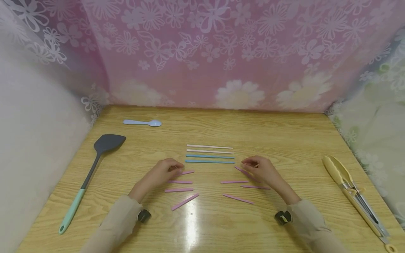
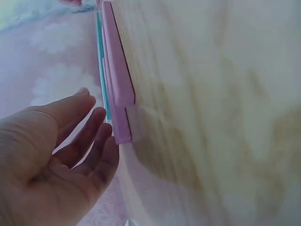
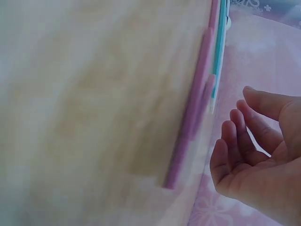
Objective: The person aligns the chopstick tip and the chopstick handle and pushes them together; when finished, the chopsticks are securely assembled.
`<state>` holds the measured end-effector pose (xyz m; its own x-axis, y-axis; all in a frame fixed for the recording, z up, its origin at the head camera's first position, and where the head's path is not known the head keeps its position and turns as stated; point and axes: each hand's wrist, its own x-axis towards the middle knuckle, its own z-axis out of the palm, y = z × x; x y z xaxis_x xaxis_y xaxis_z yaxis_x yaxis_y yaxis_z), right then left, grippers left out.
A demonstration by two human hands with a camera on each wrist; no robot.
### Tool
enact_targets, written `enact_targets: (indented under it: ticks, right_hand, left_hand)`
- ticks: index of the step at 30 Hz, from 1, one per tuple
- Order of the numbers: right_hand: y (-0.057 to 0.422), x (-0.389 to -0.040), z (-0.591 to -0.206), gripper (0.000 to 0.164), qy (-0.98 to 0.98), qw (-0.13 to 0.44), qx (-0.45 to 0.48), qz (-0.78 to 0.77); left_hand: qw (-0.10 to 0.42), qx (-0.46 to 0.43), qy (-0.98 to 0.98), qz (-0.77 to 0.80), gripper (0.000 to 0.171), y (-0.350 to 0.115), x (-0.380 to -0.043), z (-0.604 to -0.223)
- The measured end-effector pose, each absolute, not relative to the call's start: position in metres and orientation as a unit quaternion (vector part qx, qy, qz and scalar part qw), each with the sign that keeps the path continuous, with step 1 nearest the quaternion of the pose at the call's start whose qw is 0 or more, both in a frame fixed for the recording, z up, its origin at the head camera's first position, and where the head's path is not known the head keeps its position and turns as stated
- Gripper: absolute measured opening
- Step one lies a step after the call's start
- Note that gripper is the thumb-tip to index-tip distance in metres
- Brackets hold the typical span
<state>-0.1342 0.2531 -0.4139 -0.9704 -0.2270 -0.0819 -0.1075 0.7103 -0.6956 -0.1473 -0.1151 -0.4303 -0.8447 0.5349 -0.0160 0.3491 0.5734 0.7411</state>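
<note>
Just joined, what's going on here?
A person's left hand and right hand are near opposite ends of the blue sticks on a table; neither appears to hold anything. The blue sticks and white sticks lie roughly parallel; pink sticks lie in two looser groups nearer the person. A spatula, spoon and tongs lie apart.

Forearms (image 1: pixel 121 213) angled inward, fingers (image 2: pixel 109 162) loosely curled

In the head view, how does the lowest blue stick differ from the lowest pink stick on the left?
The blue stick is longer than the pink stick. The blue stick lies nearly straight across the view; the pink stick slants. Both are thin and rest on the table.
</note>
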Motion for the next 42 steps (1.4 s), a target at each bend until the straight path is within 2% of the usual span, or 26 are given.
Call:
enact_targets:
  ticks: [10,16,33,42]
  right_hand:
    - [0.254,-0.131,-0.418,0.024,0.921,0.086,-0.108,-0.365]
    - [0.256,-0.132,-0.425,0.021,0.920,0.094,-0.140,-0.354]
    - [0.255,-0.132,-0.427,0.011,0.924,0.092,-0.171,-0.331]
    - [0.240,-0.123,-0.416,0.015,0.908,0.065,-0.173,-0.375]
  left_hand:
    - [0.168,0.231,0.874,0.394,0.022,-0.114,-0.142,-0.436]
    - [0.152,0.252,0.876,0.381,0.020,-0.115,-0.144,-0.439]
    - [0.149,0.247,0.881,0.374,0.020,-0.111,-0.142,-0.435]
    - [0.098,0.271,0.872,0.395,0.020,-0.099,-0.142,-0.428]
